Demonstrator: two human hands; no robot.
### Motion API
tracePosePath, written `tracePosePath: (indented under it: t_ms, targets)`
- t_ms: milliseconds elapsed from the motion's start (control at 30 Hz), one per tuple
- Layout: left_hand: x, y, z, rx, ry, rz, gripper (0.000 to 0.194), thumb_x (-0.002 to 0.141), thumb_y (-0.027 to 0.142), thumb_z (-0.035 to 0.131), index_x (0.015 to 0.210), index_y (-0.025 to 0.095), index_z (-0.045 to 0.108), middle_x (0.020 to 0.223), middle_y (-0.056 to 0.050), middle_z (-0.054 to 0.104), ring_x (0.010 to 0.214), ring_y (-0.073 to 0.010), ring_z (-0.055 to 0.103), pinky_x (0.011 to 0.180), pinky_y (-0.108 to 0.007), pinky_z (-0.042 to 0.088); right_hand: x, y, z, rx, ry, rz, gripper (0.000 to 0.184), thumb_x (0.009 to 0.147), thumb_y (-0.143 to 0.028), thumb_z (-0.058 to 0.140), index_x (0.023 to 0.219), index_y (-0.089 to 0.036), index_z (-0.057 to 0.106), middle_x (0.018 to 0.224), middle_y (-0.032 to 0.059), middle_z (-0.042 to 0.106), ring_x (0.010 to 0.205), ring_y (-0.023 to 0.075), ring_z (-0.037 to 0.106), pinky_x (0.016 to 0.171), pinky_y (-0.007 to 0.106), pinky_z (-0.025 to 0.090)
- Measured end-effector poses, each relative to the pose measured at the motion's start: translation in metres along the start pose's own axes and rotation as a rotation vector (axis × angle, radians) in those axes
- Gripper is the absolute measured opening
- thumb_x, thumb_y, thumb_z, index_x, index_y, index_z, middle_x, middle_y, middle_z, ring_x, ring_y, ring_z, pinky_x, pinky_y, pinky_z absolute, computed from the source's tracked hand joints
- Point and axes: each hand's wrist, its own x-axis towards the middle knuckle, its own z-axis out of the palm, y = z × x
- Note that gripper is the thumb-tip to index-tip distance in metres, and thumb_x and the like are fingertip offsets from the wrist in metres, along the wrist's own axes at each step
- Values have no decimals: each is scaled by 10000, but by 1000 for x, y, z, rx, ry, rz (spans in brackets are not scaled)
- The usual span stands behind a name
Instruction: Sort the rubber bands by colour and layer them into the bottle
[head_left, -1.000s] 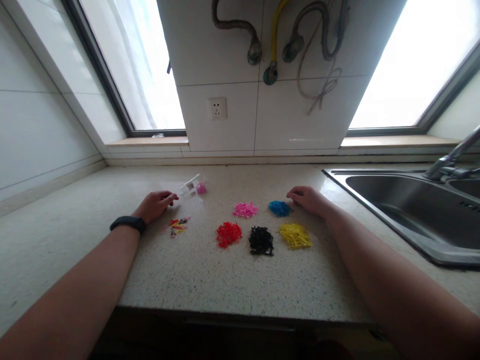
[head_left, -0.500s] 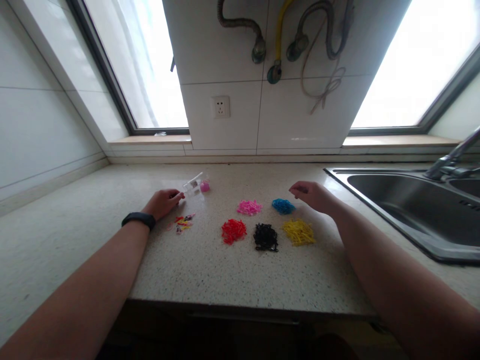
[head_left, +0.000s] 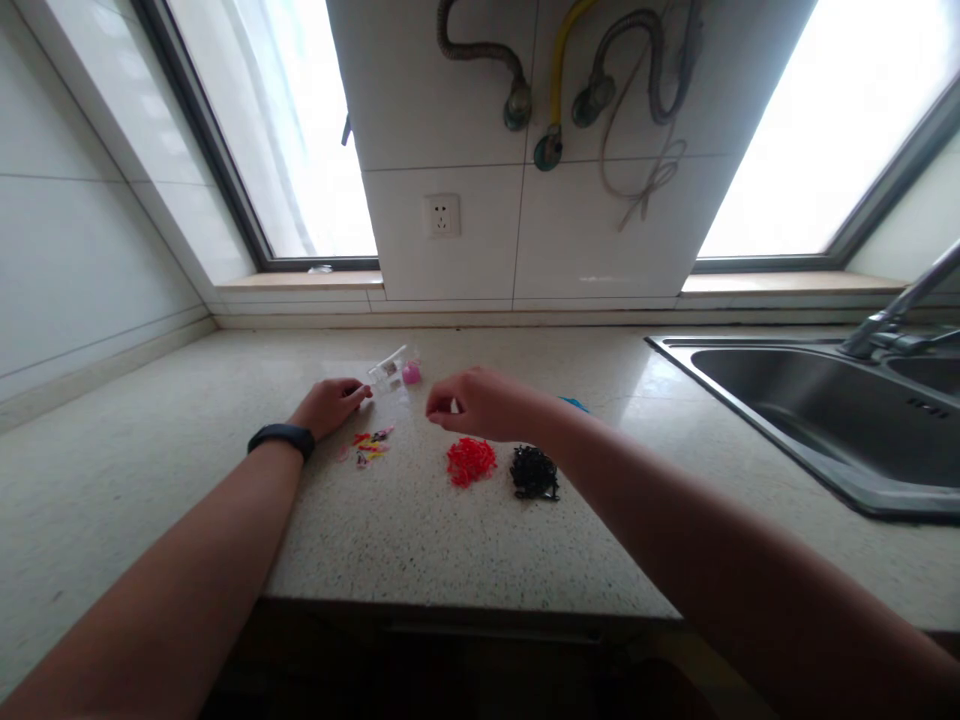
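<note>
My left hand [head_left: 328, 404] rests on the speckled counter [head_left: 420, 540], fingers curled, its fingertips touching a clear plastic bag [head_left: 388, 372] with a pink piece [head_left: 411, 374] beside it. A small mixed pile of coloured bits [head_left: 368, 447] lies just in front of that hand. My right hand [head_left: 480, 402] hovers above the counter with loosely curled fingers; what it holds, if anything, is hidden. Below it lie a red pile [head_left: 471, 461] and a black pile [head_left: 534, 473]. A sliver of the blue pile [head_left: 576, 403] shows behind my right forearm. The pink and yellow piles are hidden.
A steel sink [head_left: 825, 410] with a tap [head_left: 892, 318] takes up the right side of the counter. A wall socket [head_left: 441, 215] and hanging hoses [head_left: 555, 90] sit on the tiled wall between two windows. The counter's front edge [head_left: 465, 605] runs below the piles.
My right hand has moved left from beside the blue pile to above the pink one, its forearm now covering the pink and yellow piles. The left hand has barely moved.
</note>
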Motion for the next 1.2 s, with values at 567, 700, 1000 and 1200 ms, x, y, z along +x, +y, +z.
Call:
tracePosePath:
  t_ms: [567,700,1000,1200]
  targets:
    - [4,-4,3,6,6,0,476,885,570,472,911,197,766,661,-31,705,638,-200,623,622,-284,409,65,-18,81,-268,-167,16,273,936,-280,530,1102,-149,704,1086,161,740,962,302,713,752,390,561]
    - [4,-5,4,5,12,-3,472,881,570,471,908,204,768,666,-35,712,652,-207,628,621,-284,409,69,-18,82,-285,-192,15,267,945,-252,508,1066,-158,727,1109,163,737,975,296,713,772,393,568]
    - [4,-4,3,-1,14,7,468,883,563,477,903,197,768,662,-36,708,649,-203,629,624,-286,408,75,-19,84,-290,-157,32,295,961,-252,470,1043,-170,740,1112,148,741,985,311,715,767,422,576]
    - [4,-2,2,8,10,13,469,884,555,472,917,193,768,671,-38,715,649,-204,628,628,-287,413,76,-19,86,-317,-138,10,294,953,-242,469,1011,-146,740,1089,154,746,978,301,713,786,409,565]
